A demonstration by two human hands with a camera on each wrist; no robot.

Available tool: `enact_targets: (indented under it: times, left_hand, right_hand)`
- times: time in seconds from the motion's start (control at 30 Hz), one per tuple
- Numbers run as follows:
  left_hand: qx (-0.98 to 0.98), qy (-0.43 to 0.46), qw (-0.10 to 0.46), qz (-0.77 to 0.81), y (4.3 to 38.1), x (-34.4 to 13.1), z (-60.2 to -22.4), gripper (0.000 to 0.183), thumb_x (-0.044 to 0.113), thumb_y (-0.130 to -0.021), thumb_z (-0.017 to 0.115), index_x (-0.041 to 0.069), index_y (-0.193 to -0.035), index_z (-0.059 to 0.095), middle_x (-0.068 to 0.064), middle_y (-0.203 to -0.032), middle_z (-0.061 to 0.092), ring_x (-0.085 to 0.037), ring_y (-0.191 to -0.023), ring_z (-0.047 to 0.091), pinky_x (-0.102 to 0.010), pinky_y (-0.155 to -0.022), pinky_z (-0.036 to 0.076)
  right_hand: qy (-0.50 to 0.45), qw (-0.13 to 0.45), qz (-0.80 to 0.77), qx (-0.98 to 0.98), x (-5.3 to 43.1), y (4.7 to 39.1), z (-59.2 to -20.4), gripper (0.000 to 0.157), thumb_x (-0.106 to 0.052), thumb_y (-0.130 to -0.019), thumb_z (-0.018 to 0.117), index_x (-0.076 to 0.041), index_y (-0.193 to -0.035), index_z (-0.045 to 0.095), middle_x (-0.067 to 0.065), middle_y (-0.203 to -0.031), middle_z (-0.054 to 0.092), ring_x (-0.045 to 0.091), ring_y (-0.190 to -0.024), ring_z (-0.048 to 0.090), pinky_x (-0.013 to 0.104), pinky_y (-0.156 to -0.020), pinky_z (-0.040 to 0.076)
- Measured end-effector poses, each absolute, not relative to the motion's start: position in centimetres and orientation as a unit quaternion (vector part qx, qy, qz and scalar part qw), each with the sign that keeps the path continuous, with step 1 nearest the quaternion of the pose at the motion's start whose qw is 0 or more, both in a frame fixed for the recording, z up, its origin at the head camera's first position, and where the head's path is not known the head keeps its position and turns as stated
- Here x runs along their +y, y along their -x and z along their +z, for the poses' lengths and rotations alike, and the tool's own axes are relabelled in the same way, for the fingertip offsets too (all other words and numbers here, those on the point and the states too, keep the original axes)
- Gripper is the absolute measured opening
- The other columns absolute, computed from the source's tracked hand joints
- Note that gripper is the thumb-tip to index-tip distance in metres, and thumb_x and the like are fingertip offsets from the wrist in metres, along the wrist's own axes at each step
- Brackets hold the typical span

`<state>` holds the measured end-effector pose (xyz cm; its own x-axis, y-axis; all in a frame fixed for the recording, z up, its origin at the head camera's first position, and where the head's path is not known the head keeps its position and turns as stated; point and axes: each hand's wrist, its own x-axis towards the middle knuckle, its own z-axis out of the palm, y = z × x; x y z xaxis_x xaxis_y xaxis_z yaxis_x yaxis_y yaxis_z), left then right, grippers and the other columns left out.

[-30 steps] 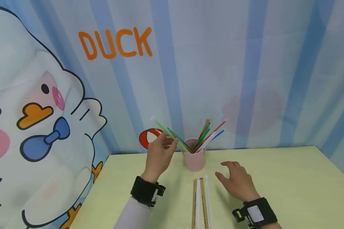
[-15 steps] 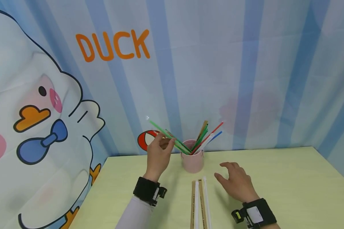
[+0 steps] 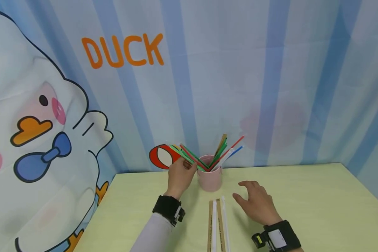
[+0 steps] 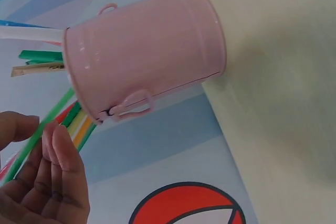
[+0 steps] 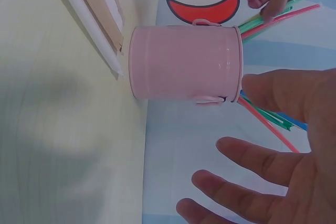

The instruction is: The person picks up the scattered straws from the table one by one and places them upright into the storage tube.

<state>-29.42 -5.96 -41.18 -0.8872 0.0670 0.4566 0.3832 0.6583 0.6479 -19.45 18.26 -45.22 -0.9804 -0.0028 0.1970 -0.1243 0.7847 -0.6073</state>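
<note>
At the back of the table, a pink bucket (image 3: pixel 210 182) with small side handles stands upright. Green, red, white, blue and brown straws (image 3: pixel 220 154) lean out of its mouth to both sides. My left hand (image 3: pixel 180 176) is just left of the rim. Its thumb and fingers pinch a light green straw (image 4: pixel 55 109), whose lower end is inside the bucket. Red, dark green and yellow straws (image 4: pixel 79 124) lie close behind those fingers. My right hand (image 3: pixel 256 203) hovers right of the bucket, fingers spread and slightly bent, holding nothing.
In front of the bucket, several brown and white paper-wrapped straws (image 3: pixel 216 224) lie side by side, pointing away from me. The pale yellow table (image 3: pixel 302 196) ends at a blue striped cloth (image 3: pixel 226 70) with a printed duck (image 3: pixel 82 147).
My left hand has moved right and slightly down, closer to the bucket's rim. The straws on that side have shifted, and a red one now shows among the green. My right hand stays nearly still.
</note>
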Motion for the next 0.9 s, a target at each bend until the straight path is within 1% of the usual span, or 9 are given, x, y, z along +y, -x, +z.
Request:
enact_targets:
  times: [0.13,0.4,0.57,0.63,0.7,0.77,0.83,0.9]
  left_hand:
    - [-0.898,0.118,0.194,-0.377,29.6,-5.7,-41.9,0.021,0.03,-0.088,0.071,0.011,-0.08,0.064,0.0,-0.067,0.062,-0.011,-0.057,0.053,-0.03,-0.048,0.044]
    - [-0.908,0.115,0.182,-0.36,29.5,-5.5,-42.9,0.026,0.036,-0.087,0.072,0.015,-0.075,0.06,0.001,-0.063,0.057,-0.013,-0.054,0.05,-0.029,-0.048,0.039]
    - [-0.918,0.114,0.174,-0.338,28.3,-6.1,-42.5,0.032,0.042,-0.087,0.07,0.018,-0.072,0.056,0.003,-0.061,0.054,-0.012,-0.052,0.048,-0.028,-0.044,0.035]
    - [-0.921,0.115,0.177,-0.327,27.5,-6.3,-42.0,0.032,0.045,-0.087,0.069,0.02,-0.072,0.056,0.004,-0.062,0.055,-0.012,-0.053,0.048,-0.028,-0.044,0.036]
    - [-0.922,0.119,0.186,-0.318,26.7,-6.6,-41.4,0.032,0.046,-0.087,0.069,0.02,-0.074,0.057,0.005,-0.066,0.057,-0.011,-0.056,0.049,-0.029,-0.046,0.038]
    - [-0.922,0.128,0.192,-0.311,25.8,-6.8,-40.8,0.029,0.046,-0.087,0.068,0.02,-0.077,0.059,0.004,-0.072,0.061,-0.011,-0.063,0.053,-0.03,-0.05,0.042]
    - [-0.923,0.138,0.193,-0.304,24.9,-7.0,-40.2,0.027,0.046,-0.088,0.067,0.02,-0.084,0.063,0.004,-0.081,0.064,-0.011,-0.072,0.056,-0.031,-0.056,0.046]
    - [-0.925,0.148,0.185,-0.296,24.0,-7.3,-39.7,0.029,0.047,-0.089,0.066,0.018,-0.094,0.067,0.002,-0.091,0.065,-0.013,-0.082,0.057,-0.034,-0.061,0.049]
  right_hand:
    - [-0.036,0.093,0.325,-0.94,18.1,19.4,-45.2,0.047,-0.036,-0.093,0.062,-0.005,-0.127,0.058,0.023,-0.13,0.052,0.041,-0.112,0.048,0.068,-0.082,0.042]
    - [-0.033,0.094,0.319,-0.943,18.1,19.4,-45.3,0.046,-0.036,-0.092,0.063,-0.005,-0.127,0.058,0.021,-0.128,0.054,0.04,-0.111,0.049,0.067,-0.081,0.043]
    - [-0.035,0.097,0.319,-0.942,17.9,19.3,-45.1,0.046,-0.035,-0.092,0.063,-0.005,-0.126,0.058,0.021,-0.128,0.054,0.04,-0.11,0.049,0.067,-0.081,0.043]
    - [-0.037,0.099,0.318,-0.942,17.8,19.3,-45.0,0.046,-0.035,-0.092,0.063,-0.005,-0.126,0.058,0.021,-0.128,0.054,0.04,-0.11,0.049,0.067,-0.08,0.043]
    - [-0.04,0.101,0.317,-0.942,17.8,19.2,-44.9,0.046,-0.035,-0.092,0.063,-0.005,-0.127,0.058,0.022,-0.128,0.054,0.041,-0.11,0.049,0.067,-0.08,0.043]
    - [-0.043,0.103,0.315,-0.942,17.8,19.2,-44.9,0.046,-0.036,-0.092,0.063,-0.005,-0.127,0.058,0.022,-0.128,0.054,0.041,-0.109,0.05,0.067,-0.079,0.044]
    - [-0.045,0.107,0.313,-0.943,17.7,19.2,-44.8,0.046,-0.036,-0.092,0.063,-0.006,-0.127,0.058,0.022,-0.128,0.055,0.041,-0.109,0.05,0.067,-0.079,0.044]
    - [-0.046,0.11,0.314,-0.942,17.7,19.1,-44.7,0.046,-0.036,-0.092,0.063,-0.006,-0.127,0.058,0.021,-0.128,0.055,0.041,-0.109,0.05,0.067,-0.079,0.044]
